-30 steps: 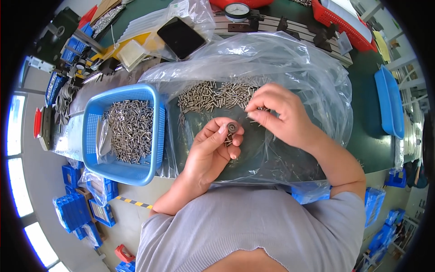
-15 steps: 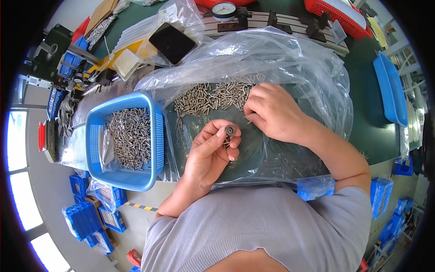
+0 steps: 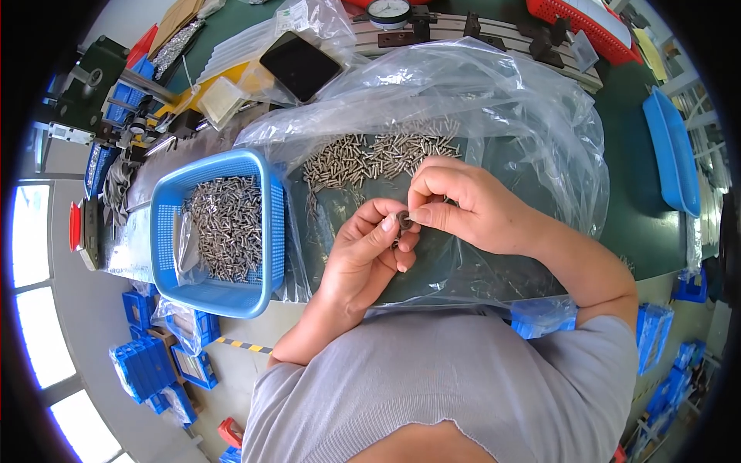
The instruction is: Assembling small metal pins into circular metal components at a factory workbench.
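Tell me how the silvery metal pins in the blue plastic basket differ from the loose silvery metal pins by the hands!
The basket pins sit inside the blue plastic basket; the loose pins have no walls around them. The basket pins make a chunky heap; the loose pins stretch into a band. The basket pins are off to the left; the loose pins lie near the right hand. Both are slim and silvery.

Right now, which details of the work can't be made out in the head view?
- Round metal part: mostly covered by the left hand and the right hand's fingertips.
- Anything pinched in the right hand: too small and hidden by its fingertips.
- Far edge of the metal pin pile: blurred by the clear plastic sheet.
- Bottom of the blue basket: mostly covered by small metal pieces.
- Dial gauge: markings too small.
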`<state>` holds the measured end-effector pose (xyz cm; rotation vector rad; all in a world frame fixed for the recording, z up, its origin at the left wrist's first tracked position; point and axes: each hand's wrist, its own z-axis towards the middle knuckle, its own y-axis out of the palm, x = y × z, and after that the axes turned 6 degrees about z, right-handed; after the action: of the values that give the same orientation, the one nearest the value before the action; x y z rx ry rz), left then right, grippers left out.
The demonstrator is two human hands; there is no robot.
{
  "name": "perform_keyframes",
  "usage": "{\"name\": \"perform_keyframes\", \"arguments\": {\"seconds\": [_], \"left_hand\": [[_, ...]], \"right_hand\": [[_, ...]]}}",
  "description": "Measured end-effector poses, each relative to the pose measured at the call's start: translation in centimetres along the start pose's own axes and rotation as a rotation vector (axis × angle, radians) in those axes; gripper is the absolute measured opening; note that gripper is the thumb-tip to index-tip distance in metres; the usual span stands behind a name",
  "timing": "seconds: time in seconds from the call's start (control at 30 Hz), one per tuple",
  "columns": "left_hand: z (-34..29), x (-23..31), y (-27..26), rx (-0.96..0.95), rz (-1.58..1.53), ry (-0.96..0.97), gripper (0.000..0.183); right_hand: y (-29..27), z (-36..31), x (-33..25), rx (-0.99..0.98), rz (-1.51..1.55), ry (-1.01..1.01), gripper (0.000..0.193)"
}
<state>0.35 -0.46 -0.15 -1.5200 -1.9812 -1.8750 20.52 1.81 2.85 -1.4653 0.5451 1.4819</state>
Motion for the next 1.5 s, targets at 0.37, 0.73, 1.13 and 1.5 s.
{"name": "perform_keyframes", "arguments": {"seconds": [0.37, 0.73, 1.13, 1.5], "left_hand": [[0.0, -0.1, -0.2, -0.019, 0.062, -0.021, 0.020], [0.0, -0.3, 0.0, -0.023, 0.057, -0.012, 0.025], [0.3, -0.2, -0.2, -0.011, -0.031, 0.056, 0.023], [0.2, -0.2, -0.2, -0.026, -0.033, 0.039, 0.019]], "right_hand": [[0.9, 0.2, 0.3, 0.079, -0.040, -0.093, 0.012], [0.6, 0.3, 1.1, 0.133, -0.120, -0.259, 0.017], [-2.5, -0.1, 1.8, 0.067, -0.499, -0.165, 0.016], [-1.6, -0.2, 2.0, 0.034, -0.491, -0.149, 0.014]]}}
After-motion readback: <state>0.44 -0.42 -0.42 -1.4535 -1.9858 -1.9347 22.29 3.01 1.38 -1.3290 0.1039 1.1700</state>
